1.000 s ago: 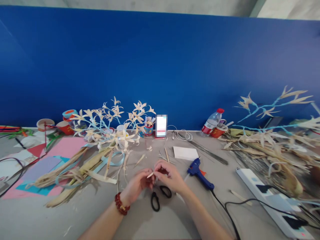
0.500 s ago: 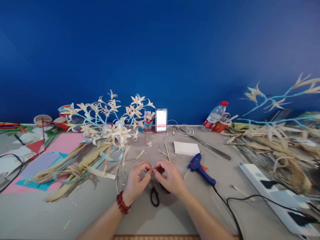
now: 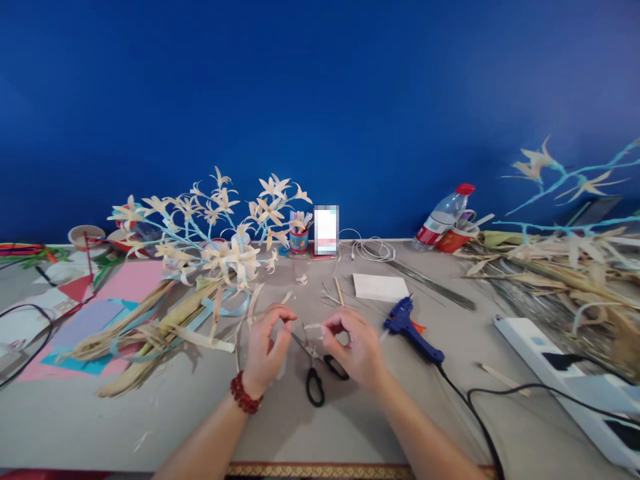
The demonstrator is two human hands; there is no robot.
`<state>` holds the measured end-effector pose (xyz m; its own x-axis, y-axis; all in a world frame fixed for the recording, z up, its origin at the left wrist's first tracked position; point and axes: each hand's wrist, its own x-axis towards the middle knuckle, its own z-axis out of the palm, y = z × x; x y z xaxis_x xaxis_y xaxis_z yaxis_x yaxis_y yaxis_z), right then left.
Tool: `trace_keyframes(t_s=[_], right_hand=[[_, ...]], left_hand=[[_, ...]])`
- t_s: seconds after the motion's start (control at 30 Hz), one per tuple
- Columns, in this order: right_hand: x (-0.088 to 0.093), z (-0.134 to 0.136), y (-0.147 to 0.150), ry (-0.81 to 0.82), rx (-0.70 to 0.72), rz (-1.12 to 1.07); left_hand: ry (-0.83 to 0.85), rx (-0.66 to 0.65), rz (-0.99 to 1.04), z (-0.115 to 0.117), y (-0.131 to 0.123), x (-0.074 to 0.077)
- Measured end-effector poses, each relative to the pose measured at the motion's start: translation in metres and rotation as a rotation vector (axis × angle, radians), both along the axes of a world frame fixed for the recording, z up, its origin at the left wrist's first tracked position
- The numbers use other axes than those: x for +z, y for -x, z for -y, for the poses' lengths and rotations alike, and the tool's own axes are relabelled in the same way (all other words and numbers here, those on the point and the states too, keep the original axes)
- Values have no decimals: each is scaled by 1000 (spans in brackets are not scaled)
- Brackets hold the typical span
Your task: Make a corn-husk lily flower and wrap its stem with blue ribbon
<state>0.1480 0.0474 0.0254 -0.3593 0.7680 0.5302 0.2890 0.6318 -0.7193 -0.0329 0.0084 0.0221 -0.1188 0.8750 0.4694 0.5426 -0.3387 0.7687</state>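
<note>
My right hand (image 3: pixel 355 343) pinches a short pale strip (image 3: pixel 314 327), perhaps husk, whose free end points left. My left hand (image 3: pixel 270 347), with a red bead bracelet (image 3: pixel 245 392) at the wrist, hovers a little way off to the left. Its thumb and fingertips are drawn close together; anything between them is too small to make out. Beneath and between both hands lie black-handled scissors (image 3: pixel 315 387), blades partly visible. A thin dark tip rises near the strip's free end.
At right lie a blue glue gun (image 3: pixel 415 333) with its cord and a white power strip (image 3: pixel 550 387). White card (image 3: pixel 381 287), a tilted bottle (image 3: pixel 443 217) and a phone (image 3: pixel 326 230) stand or lie farther back. Dried husks (image 3: pixel 165 333) and pale flowers on blue stems (image 3: pixel 200 233) fill the left.
My hands, which met fingertip to fingertip, have drawn apart. The pale strip now shows in my right fingers, and more of the scissors is visible. The whole view has shifted slightly.
</note>
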Motion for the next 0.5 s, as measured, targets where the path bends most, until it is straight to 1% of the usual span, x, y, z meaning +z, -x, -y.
trace_keyframes(t_s=[0.07,0.17,0.27,0.4,0.5], right_hand=[[-1,0,0,-3,25,31],[-4,3,3,-17,46,73],[-5,6,6,-45,56,117],[-2,7,7,-99,35,152],[0,5,4,-124,-9,103]], left_hand=[[5,-82,-8,2,-5,2],[-19,-118,-75,5,-13,2],[-31,-111,-97,5,-17,1],[-24,-76,-122,4,-14,-2],[-25,-6,-106,2,-7,-2]])
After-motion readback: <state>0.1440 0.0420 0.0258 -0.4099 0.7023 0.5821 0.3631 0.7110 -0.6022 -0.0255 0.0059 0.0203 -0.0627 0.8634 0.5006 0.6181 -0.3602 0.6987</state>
